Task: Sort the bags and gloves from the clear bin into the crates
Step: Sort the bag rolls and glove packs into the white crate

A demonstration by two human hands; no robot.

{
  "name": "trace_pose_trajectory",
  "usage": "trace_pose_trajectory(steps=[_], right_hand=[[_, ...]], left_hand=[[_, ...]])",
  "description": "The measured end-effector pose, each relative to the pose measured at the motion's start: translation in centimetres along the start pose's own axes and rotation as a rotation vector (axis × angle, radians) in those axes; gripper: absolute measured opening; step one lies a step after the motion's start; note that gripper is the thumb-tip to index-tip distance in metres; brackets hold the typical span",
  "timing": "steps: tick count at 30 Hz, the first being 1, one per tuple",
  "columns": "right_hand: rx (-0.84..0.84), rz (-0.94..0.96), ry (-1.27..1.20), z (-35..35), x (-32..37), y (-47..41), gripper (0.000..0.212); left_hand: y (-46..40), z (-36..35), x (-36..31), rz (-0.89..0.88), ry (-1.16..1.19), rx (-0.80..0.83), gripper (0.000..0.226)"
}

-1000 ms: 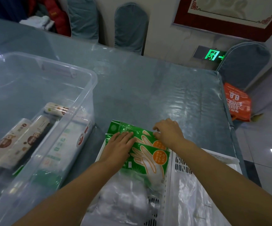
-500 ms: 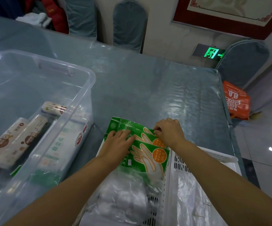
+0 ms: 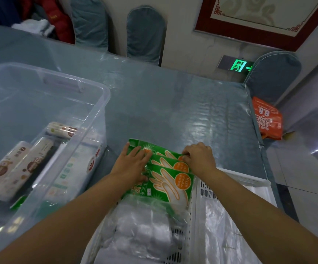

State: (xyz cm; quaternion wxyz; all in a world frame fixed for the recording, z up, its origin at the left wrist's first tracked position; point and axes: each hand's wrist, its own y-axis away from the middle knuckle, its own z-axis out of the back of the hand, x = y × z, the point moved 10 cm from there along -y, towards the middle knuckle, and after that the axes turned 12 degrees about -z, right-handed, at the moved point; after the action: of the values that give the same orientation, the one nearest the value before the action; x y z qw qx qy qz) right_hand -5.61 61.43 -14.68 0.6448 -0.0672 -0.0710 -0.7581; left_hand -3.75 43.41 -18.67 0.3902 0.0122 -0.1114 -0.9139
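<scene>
Green glove packs (image 3: 165,174), three, overlapped like shingles at the far end of the left crate (image 3: 101,231), printed faces up. Change over the last second: slight. Left hand (image 3: 133,164) has crept a little toward the far left corner of the stack; right hand (image 3: 200,159) stays at the far right edge; packs sit where they were. Judgement: packs are already delivered and are only being squared up, so this item is nearly done.

Left hand: flat, fingers straight and spread, pressing the top of the far packs, gripping nothing. Right hand: fingers curled down over the far right edge of the packs, apparently pinching it; fingertips hidden.

Orientation: green headers lie far-left, orange roundels right; long axis runs near to far along the crate, skewed to the left at the far end. Clear contents trail toward the near end.

Right crate (image 3: 230,187): white, touching the left one, holds clear bags (image 3: 221,231).

Clear bin (image 3: 97,103), left: rolls (image 3: 21,162) and flat packs remain, so sorting is unfinished.
</scene>
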Motion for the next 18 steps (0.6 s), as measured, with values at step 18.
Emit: trace_pose_trajectory(steps=[18], right_hand=[[-0.075, -0.014, -0.349, 7.7, 4.3, 3.3, 0.017]], left_hand=[[2.6, 13.3, 1.0, -0.019, -0.068, -0.278, 0.031]])
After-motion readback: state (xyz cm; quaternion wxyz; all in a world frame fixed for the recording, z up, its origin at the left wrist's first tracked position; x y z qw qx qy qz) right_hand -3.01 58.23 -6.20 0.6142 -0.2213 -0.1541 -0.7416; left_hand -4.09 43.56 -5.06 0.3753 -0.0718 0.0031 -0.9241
